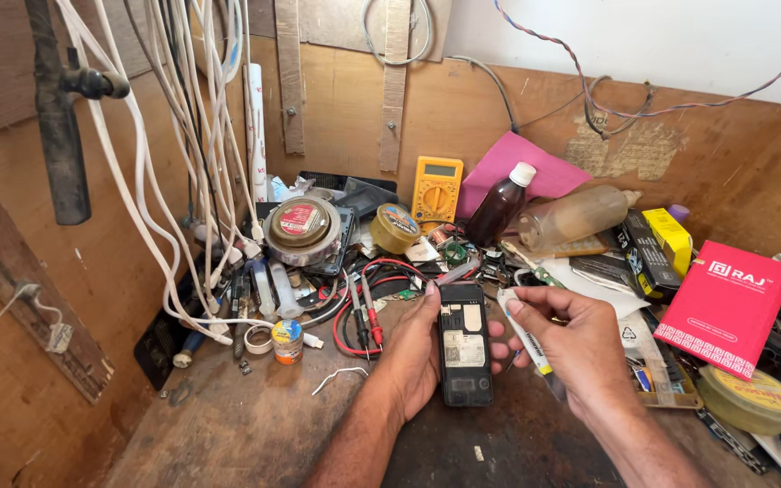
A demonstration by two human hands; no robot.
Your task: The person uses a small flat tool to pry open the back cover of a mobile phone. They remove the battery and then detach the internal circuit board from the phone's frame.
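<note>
Hands meet at the near middle of a cluttered wooden workbench [228, 425]. The left hand [413, 357] is closed around the left edge of a small black phone [464, 355] that lies back-up with its cover off, the inner label and parts exposed; the thumb tip rests at the phone's far left corner. The right hand [576, 348] pinches a slim white pen-like tool [526, 339] with a yellow band, fingers curled narrow around it, just to the right of the phone; its tip seems to point down toward the bench, though the fingers hide it. Red and black probe leads [363, 316] lie just left of the left hand. Farther back stand a yellow multimeter [437, 188], a brown bottle with a white cap [499, 206] and a round tin [300, 224]. A red box [725, 305] sits to the right, and white cables [183, 163] hang down at the far left
</note>
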